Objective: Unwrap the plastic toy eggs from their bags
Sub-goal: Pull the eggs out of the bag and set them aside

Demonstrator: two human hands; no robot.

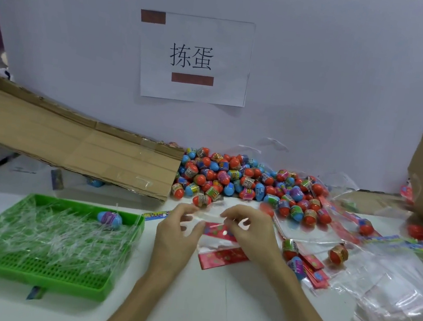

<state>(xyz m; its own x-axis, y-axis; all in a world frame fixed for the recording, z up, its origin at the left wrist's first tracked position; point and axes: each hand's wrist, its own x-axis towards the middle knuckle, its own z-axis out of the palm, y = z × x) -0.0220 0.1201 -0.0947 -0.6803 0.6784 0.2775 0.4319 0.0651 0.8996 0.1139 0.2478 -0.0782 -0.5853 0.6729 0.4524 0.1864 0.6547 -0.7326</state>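
Pinching a clear bag (208, 216), left hand (175, 234) and right hand (247, 230) show a narrow fingertip grip; film seems light, limp, slippery; best held by its red header (218, 231).

**Red, blue and green on white**

Far eggs (242, 181) are red and blue with many-coloured bands. The left tray (26, 267) is green, gridded with holes; its egg (110, 218) is blue, purple-banded. The centre bag (209, 216) is clear; nearer headers (221, 258) are red with pale dots

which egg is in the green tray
The blue egg with the purple band, lying alone in the green tray near its far rim; every other egg sits out on the table.
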